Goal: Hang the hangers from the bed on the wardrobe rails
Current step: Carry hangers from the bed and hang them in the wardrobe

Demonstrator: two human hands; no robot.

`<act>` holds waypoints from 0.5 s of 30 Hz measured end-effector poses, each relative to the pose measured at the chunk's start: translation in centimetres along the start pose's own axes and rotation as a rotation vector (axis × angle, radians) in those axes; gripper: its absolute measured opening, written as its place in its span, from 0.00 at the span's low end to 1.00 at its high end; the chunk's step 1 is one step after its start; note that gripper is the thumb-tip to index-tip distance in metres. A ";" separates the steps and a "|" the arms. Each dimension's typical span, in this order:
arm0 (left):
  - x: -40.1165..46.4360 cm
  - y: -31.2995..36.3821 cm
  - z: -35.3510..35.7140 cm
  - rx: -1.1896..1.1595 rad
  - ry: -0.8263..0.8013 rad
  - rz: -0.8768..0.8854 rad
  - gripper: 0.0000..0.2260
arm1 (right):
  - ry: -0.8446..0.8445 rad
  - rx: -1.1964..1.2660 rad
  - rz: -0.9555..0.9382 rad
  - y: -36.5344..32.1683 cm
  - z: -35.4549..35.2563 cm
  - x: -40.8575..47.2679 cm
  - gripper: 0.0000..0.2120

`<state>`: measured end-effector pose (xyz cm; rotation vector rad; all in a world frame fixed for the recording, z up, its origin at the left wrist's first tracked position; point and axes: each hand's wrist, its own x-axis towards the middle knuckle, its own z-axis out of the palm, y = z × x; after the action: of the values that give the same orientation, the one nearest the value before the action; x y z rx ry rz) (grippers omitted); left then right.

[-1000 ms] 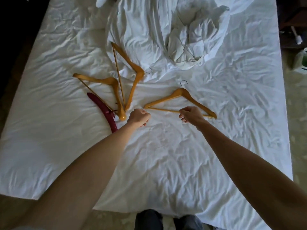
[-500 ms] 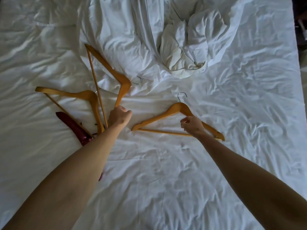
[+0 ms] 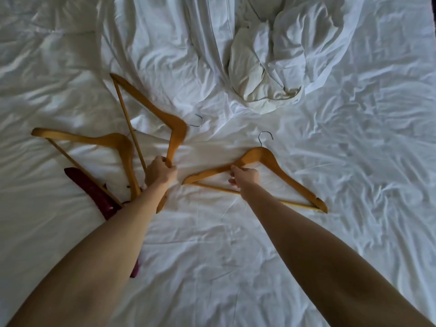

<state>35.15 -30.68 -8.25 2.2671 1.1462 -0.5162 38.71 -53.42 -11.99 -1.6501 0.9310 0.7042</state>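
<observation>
Left hand [image 3: 160,172] gripped lower arm of centre-left wooden hanger [image 3: 151,109]. Right hand [image 3: 244,178] apparently pinched middle hanger [image 3: 283,175], fingers partly hidden. Both lay on bed [image 3: 354,161]; third hanger [image 3: 94,140] at left.

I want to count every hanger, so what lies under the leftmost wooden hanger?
A dark red hanger lies under the leftmost wooden hanger. The left forearm covers its lower part, so its hook cannot be seen.

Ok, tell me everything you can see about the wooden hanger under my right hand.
The right-hand hanger looks like orange-brown wood, with a thin crossbar and a silver metal hook pointing up the bed. It lies flat on the white sheet, apart from the other hangers. The right hand grips its left arm near the peak.
</observation>
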 end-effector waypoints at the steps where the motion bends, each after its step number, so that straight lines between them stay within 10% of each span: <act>1: -0.8 -0.1 0.0 0.010 -0.008 0.004 0.14 | 0.007 0.016 0.003 -0.2 0.4 -0.1 0.12; 15: -9.0 -1.2 -1.5 -0.002 0.088 0.164 0.13 | 0.031 -0.177 -0.052 1.3 -1.0 -8.0 0.12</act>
<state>29.24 -34.73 -2.44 2.3767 0.9904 -0.3535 33.43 -52.77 -5.74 -1.8391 0.8644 0.7452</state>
